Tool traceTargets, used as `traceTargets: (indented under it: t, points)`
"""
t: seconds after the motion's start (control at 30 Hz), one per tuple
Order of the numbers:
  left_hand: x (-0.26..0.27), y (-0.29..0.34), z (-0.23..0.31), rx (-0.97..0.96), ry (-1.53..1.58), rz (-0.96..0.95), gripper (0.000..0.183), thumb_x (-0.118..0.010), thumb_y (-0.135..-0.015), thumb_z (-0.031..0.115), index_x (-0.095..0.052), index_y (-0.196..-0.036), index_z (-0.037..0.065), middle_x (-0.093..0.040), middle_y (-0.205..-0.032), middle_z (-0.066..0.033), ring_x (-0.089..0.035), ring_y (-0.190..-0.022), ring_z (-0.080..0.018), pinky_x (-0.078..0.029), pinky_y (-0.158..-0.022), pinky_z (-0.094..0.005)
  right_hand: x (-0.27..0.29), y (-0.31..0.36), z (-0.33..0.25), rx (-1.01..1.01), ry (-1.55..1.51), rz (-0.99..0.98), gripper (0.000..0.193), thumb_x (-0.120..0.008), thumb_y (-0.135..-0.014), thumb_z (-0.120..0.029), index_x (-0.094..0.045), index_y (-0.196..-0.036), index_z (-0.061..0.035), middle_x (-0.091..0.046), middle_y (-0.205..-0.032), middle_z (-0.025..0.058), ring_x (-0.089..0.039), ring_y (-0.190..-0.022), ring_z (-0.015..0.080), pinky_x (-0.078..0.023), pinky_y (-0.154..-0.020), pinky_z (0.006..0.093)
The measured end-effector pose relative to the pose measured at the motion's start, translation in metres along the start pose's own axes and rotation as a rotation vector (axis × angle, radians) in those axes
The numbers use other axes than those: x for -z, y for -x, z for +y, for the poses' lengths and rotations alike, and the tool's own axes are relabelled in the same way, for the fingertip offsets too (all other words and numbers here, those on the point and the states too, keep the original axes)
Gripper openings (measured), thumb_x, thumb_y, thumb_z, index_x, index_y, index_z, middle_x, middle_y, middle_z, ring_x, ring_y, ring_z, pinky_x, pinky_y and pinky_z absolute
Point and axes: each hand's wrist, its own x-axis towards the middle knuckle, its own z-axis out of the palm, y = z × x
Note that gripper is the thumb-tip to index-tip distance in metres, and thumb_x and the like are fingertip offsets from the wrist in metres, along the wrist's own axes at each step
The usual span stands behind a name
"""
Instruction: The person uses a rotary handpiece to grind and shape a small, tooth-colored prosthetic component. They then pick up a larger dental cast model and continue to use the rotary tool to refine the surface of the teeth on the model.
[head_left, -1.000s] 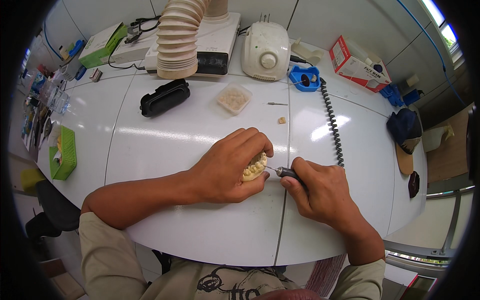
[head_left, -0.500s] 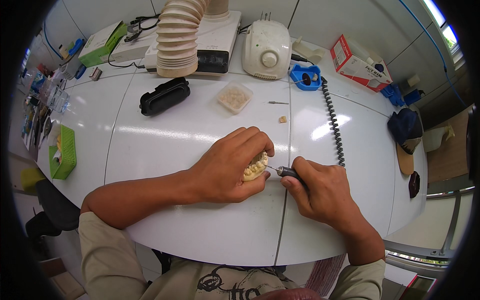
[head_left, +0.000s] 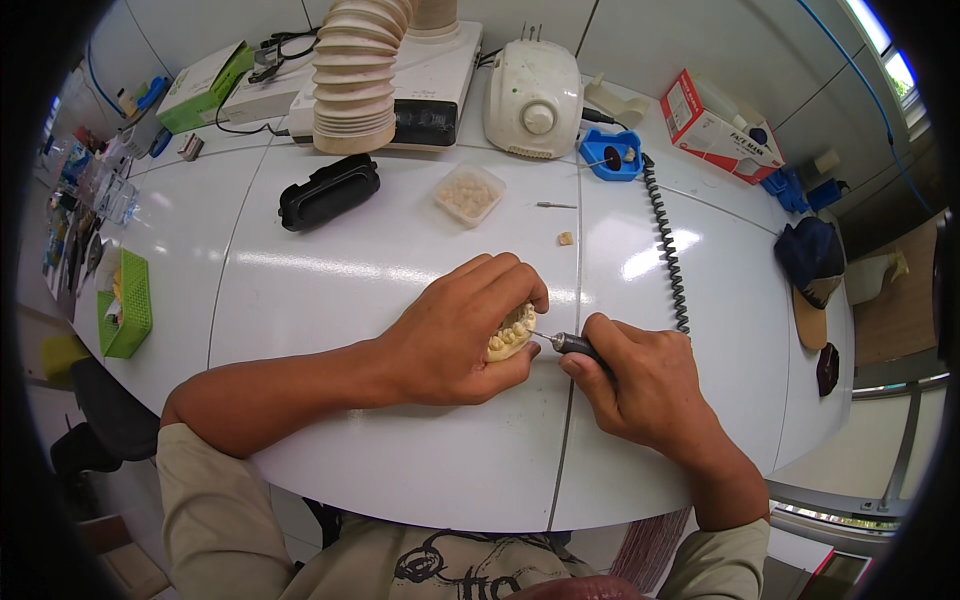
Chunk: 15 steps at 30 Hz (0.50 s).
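My left hand (head_left: 465, 330) is closed around a cream-coloured dental cast (head_left: 508, 343), its row of teeth turned toward the right. In my right hand (head_left: 645, 375) is a dark rotary handpiece (head_left: 575, 344), held like a pen. A thin bur at its front reaches the teeth of the cast; whether it touches them is too small to tell. The handpiece's rear end is hidden by my right hand. Both hands are just above the white table (head_left: 400, 450). Beyond them lie a small tan block (head_left: 565, 239) and a slim metal bur (head_left: 556, 205).
At the back stand a ribbed suction hose (head_left: 355, 80), a white control unit (head_left: 535, 100) and a blue tray (head_left: 610, 157). A coiled cord (head_left: 667, 240) runs down the right. Farther left are a tub of small pieces (head_left: 469, 194), a black case (head_left: 330, 193) and a green basket (head_left: 126, 305).
My right hand and the handpiece have shifted very slightly to the left. The left hand and the cast look the same.
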Motion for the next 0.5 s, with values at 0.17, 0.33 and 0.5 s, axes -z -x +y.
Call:
traceTargets:
  t: [0.17, 0.33, 0.5]
  points:
    - [0.0, -0.0001, 0.0002, 0.004, 0.003, -0.004, 0.035, -0.079, -0.088, 0.013, -0.062, -0.116, 0.002, -0.064, -0.108, -0.0171, -0.064, -0.1, -0.0372, -0.053, -0.089, -0.0478, -0.0007, 0.0001, 0.0004, 0.004, 0.01, 0.003, 0.041, -0.07, -0.112, -0.042, -0.062, -0.092, -0.0068, -0.066, -0.068, 0.009, -0.064, -0.051, 0.0328, -0.047, -0.049, 0.0447]
    - [-0.0012, 0.0, -0.0013, -0.018, -0.009, 0.008, 0.035, -0.08, -0.088, 0.013, -0.062, -0.116, 0.003, -0.063, -0.107, -0.0159, -0.064, -0.099, -0.0355, -0.053, -0.087, -0.0467, -0.001, 0.0001, 0.0003, 0.001, 0.004, 0.002, 0.042, -0.069, -0.113, -0.042, -0.062, -0.092, -0.0069, -0.066, -0.068, 0.0091, -0.065, -0.052, 0.0329, -0.048, -0.049, 0.0449]
    - [-0.0026, 0.0001, -0.0037, -0.046, -0.021, 0.027, 0.036, -0.081, -0.086, 0.011, -0.062, -0.116, 0.003, -0.062, -0.106, -0.0137, -0.063, -0.095, -0.0322, -0.051, -0.083, -0.0446, -0.0008, 0.0001, 0.0001, 0.006, 0.003, 0.004, 0.042, -0.069, -0.113, -0.043, -0.063, -0.092, -0.0068, -0.066, -0.068, 0.0092, -0.065, -0.052, 0.0333, -0.048, -0.049, 0.0451]
